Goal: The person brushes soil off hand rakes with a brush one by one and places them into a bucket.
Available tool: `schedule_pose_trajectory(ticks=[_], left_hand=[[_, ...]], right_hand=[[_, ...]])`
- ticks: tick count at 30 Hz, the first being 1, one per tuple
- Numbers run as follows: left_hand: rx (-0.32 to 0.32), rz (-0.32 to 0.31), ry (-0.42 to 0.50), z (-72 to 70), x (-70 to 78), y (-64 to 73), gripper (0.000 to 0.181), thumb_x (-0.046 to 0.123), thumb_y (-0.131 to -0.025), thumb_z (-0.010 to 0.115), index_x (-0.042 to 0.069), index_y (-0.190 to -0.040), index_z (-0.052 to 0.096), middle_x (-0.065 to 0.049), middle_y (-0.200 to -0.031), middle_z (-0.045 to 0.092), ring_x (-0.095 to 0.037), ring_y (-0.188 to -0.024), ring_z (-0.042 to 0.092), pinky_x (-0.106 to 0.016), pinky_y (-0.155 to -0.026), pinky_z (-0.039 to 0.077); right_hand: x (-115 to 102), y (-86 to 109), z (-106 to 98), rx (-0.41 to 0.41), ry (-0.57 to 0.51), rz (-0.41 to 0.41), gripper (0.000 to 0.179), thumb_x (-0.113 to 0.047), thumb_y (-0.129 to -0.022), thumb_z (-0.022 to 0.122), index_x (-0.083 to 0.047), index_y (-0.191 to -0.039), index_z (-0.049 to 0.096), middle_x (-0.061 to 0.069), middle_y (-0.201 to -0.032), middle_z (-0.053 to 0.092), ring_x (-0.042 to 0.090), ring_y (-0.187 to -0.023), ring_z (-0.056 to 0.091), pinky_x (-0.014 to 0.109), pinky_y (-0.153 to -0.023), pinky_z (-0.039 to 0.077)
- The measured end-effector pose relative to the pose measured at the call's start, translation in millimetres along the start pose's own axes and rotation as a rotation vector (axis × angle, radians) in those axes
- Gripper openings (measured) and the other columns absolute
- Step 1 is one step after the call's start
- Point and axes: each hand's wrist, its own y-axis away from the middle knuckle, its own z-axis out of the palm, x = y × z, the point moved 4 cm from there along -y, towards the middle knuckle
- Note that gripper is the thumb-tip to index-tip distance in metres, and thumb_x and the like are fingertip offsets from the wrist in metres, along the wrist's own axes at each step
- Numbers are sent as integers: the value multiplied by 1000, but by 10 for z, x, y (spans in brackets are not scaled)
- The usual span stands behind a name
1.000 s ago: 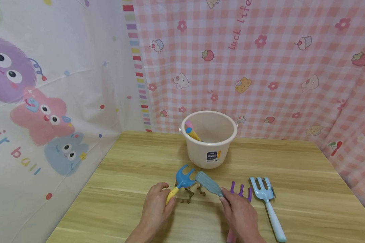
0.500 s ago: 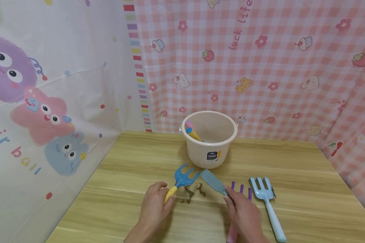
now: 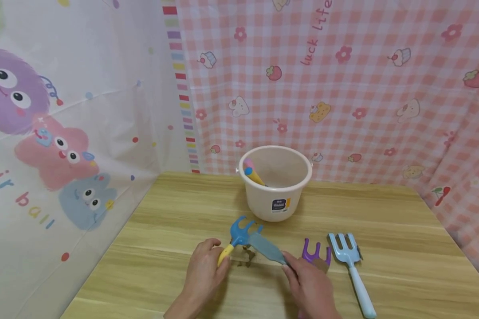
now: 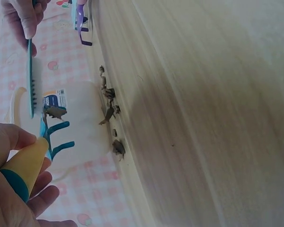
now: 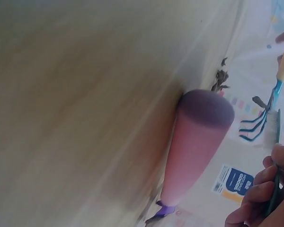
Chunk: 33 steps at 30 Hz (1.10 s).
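Note:
My left hand (image 3: 202,271) grips the yellow handle of a small blue garden rake (image 3: 239,235), its tines tilted up off the table. A brown clump (image 4: 55,112) clings to its underside in the left wrist view. In my right hand (image 3: 312,282) is a teal brush (image 3: 266,248) with white bristles (image 5: 271,130), which lie against the rake's head. Brown dirt bits (image 3: 247,258) lie scattered on the table below. Close to my right hand a purple rake (image 3: 312,254) with a pink handle (image 5: 194,156) rests on the table, a brown clump (image 3: 321,264) on it.
Behind the hands stands a cream bucket (image 3: 263,206); yellow and pink handles (image 3: 254,176) lean inside it. A light blue garden fork (image 3: 356,277) lies at the right, with a dark bit at its tines. Patterned cloths (image 3: 359,84) hang behind and at the sides.
The brush first drew off to the right of the blue rake, then came back left onto its head. My left hand and the rake have barely moved. More of the purple rake shows now.

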Motion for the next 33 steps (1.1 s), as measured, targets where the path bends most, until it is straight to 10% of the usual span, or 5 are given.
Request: schedule_pose_trajectory(ticks=[5, 15, 33], left_hand=[[-11, -12, -8, 2, 2, 11, 5, 8, -76, 73, 4, -78, 73, -13, -100, 67, -30, -90, 63, -45, -79, 52], [5, -2, -11, 10, 17, -5, 5, 8, -77, 72, 3, -77, 72, -15, -99, 67, -31, -89, 63, -45, -77, 52], [-38, -32, -17, 25, 11, 5, 7, 9, -78, 72, 3, -78, 72, -14, -100, 67, -31, -90, 62, -45, -78, 52]], right_hand=[[55, 11, -55, 41, 2, 34, 34, -20, -90, 73, -18, -124, 70, 0, -94, 73, 21, -79, 67, 40, -62, 51], [-68, -14, -8, -28, 8, -106, 33, -20, -90, 73, -20, -122, 71, -16, -70, 51, 0, -56, 39, 22, -50, 35], [-35, -5, -67, 58, 84, -149, 32, -21, -87, 76, -19, -119, 73, -9, -76, 63, 8, -61, 54, 27, -53, 43]])
